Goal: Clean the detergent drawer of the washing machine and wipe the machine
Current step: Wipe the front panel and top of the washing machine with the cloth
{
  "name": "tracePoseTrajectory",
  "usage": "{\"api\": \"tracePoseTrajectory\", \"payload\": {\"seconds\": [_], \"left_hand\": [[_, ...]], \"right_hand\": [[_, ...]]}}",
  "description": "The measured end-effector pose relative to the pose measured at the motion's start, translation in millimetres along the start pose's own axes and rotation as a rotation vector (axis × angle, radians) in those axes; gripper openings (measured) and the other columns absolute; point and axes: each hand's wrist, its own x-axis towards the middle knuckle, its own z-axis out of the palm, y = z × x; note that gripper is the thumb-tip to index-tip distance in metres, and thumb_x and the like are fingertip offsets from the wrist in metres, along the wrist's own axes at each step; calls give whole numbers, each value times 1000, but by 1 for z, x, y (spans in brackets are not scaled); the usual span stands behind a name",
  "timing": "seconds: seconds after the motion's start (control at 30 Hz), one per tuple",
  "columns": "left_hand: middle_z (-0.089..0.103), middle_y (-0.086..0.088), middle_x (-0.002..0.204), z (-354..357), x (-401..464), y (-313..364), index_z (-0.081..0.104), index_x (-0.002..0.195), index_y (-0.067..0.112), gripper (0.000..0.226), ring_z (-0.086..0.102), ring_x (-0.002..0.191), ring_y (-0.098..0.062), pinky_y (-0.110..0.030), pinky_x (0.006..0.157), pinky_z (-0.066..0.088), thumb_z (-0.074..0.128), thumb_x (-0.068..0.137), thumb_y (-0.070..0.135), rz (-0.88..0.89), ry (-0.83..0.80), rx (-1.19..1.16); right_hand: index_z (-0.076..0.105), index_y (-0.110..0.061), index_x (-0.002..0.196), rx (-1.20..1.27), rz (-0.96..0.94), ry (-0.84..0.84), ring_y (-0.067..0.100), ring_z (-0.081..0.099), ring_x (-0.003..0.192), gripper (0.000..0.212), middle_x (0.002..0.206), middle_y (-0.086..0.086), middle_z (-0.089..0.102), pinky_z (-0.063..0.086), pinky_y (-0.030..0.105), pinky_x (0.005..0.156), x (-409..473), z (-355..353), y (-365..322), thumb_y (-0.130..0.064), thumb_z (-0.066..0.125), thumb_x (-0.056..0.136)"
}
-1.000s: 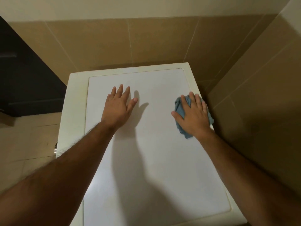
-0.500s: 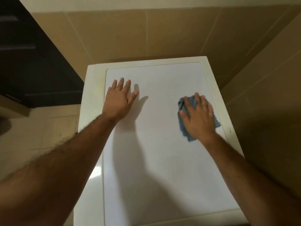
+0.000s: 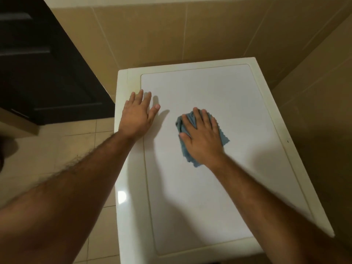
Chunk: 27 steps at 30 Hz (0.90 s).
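The white top of the washing machine [image 3: 219, 197] fills the middle of the head view. A crumpled blue cloth [image 3: 224, 138] lies on it near the centre. My right hand [image 3: 202, 138] presses flat on the cloth with fingers spread and straight. My left hand [image 3: 138, 115] rests flat on the top's left rim, fingers straight, holding nothing. The detergent drawer and the machine's front are out of sight.
Beige tiled walls [image 3: 171, 35] stand close behind and to the right of the machine. A dark cabinet [image 3: 38, 63] is at the left. Pale floor tiles [image 3: 57, 149] show beside the machine's left side.
My right hand has slid the cloth leftward from the top's right edge toward its centre. My left hand has stayed flat on the left side. The camera has turned left.
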Motion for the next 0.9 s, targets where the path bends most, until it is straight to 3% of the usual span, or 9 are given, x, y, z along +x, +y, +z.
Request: {"api": "tracePoseTrajectory", "payload": {"seconds": [0.1,0.23,0.4,0.53,0.67,0.9], "left_hand": [[12,-6,162,-1,0,-9,20,154,20,63,3,150,-27,-43,120,8,25,100,53,13,-6,-19],[11,-5,162,-1,-7,-18,18,155,21,63,2,150,-26,-43,120,6,25,101,53,19,-5,-49],[10,-5,163,-2,-23,-22,18,155,21,62,1,150,-25,-42,120,6,25,101,52,14,14,-61],[11,-5,162,3,-34,-13,18,155,21,62,1,150,-25,-42,120,6,25,101,52,0,16,-46],[14,-6,162,9,-46,8,22,154,20,62,4,150,-27,-44,120,9,25,101,53,14,39,-45],[20,-11,160,35,-69,64,27,152,15,64,9,149,-32,-46,119,13,26,100,52,10,26,-39]], "right_hand": [[19,-34,153,4,109,-20,29,8,149,64,163,5,13,8,47,120,4,-1,27,-59,15,94],[14,-31,154,18,303,-8,36,5,148,62,163,10,9,5,53,119,54,-4,8,-56,23,98],[14,-31,153,20,123,-18,37,4,148,64,163,9,8,6,56,118,25,1,-70,-58,24,97],[15,-31,154,16,-33,-50,34,4,149,66,163,8,9,7,54,118,-27,6,-79,-62,24,96],[21,-34,153,27,-81,-48,28,8,149,62,163,3,13,6,47,120,-47,6,-33,-59,30,97],[8,-35,154,-45,185,-49,25,5,150,60,164,4,6,7,48,121,-60,-7,134,-57,19,100]]}}
